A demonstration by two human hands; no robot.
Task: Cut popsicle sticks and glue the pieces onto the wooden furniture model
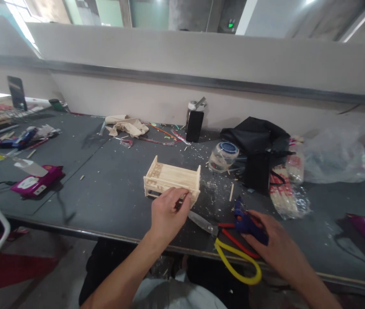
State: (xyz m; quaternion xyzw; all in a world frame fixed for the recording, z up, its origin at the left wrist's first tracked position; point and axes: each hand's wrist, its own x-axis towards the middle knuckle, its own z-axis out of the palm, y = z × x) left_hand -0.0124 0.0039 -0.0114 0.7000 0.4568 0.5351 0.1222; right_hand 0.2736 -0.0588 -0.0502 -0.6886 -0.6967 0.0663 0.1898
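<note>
Right fingers (263, 218) around blue glue gun (247, 224)

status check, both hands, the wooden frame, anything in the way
Left hand at frame's near right corner. Right hand gripping glue gun. Frame upright on table. Possible snag: yellow loop at table's near edge.

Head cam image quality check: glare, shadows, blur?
Head view: window at top left blown out; head view: soft shadow on the table beside the left magenta box; head view: fine detail soft, blue glue gun in the right hand included; cause unclear.
</note>
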